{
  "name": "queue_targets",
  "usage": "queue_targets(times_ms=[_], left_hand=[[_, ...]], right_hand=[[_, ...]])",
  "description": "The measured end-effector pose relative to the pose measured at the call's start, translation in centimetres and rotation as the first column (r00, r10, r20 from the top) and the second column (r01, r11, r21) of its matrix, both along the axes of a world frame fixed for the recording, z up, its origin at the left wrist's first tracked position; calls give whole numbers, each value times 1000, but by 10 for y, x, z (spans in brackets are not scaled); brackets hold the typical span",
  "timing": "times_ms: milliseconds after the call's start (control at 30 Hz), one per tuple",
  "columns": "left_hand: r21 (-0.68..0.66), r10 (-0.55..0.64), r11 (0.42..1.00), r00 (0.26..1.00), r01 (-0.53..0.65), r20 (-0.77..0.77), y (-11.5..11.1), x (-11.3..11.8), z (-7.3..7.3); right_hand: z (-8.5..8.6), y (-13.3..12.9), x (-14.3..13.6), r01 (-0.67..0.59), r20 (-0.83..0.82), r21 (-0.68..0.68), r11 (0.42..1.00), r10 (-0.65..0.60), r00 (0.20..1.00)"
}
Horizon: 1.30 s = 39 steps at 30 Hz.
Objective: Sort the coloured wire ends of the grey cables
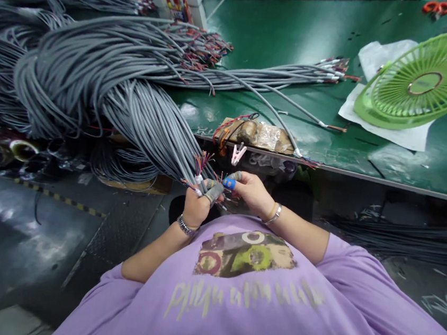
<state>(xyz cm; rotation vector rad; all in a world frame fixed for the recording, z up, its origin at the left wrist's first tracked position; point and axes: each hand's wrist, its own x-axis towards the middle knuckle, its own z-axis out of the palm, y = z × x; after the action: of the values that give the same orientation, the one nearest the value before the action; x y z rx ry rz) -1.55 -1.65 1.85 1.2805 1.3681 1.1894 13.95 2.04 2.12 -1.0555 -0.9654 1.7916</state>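
Note:
A thick bundle of grey cables [152,122] hangs down over the table's front edge, its ends at my hands. My left hand [199,203], with wrapped fingertips and a watch on the wrist, is closed around cable ends. Thin coloured wires [203,161] fan out just above it. My right hand [251,190], wearing blue and grey finger wraps, pinches at the wire ends beside the left fingers. The fine wires between the fingertips are too small to tell apart.
More grey cables [257,78] lie across the green table [286,30]. A green fan grille [424,82] rests on white sheets at the right. A pink clip [238,154] hangs at the table edge, by a taped brown bundle [251,133]. Red-handled scissors [437,8] lie far back.

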Motion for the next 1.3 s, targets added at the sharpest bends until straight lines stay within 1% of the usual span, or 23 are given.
queue_targets(times_ms=[167,300,400,500,567,667,800,933,1067,1200,1300], left_hand=[[2,12,1000,1000,-12,23,1,1,-1],[-48,7,999,997,-4,74,3,0,1],[-80,-25,996,989,37,143,8,0,8],[-127,-63,988,977,90,204,15,4,17],[-173,-77,977,966,121,246,22,8,22],[-230,-89,959,946,166,311,31,13,26],[-263,-103,943,930,204,353,40,14,27],[-278,-119,932,921,233,371,44,12,27],[-285,-130,927,924,242,359,46,13,25],[-296,-132,925,931,239,339,48,16,22],[-299,-132,926,938,232,320,48,16,21]], right_hand=[[-4,-2,1,-7,-37,-13,1000,6,999],[-15,3,8,-27,-155,-80,996,14,988],[-20,14,16,10,-223,-147,989,-43,974],[-20,30,21,48,-198,-203,978,-89,976],[-19,41,20,30,-195,-206,978,-71,978],[-19,54,14,-20,-227,-145,989,-13,974],[-19,58,4,-22,-281,-81,996,-2,960],[-15,56,-4,7,-341,-130,992,-51,939],[-12,56,-8,47,-349,-166,985,-103,931],[-12,57,-11,64,-362,-169,983,-123,924],[-12,57,-11,50,-378,-167,985,-111,919]])
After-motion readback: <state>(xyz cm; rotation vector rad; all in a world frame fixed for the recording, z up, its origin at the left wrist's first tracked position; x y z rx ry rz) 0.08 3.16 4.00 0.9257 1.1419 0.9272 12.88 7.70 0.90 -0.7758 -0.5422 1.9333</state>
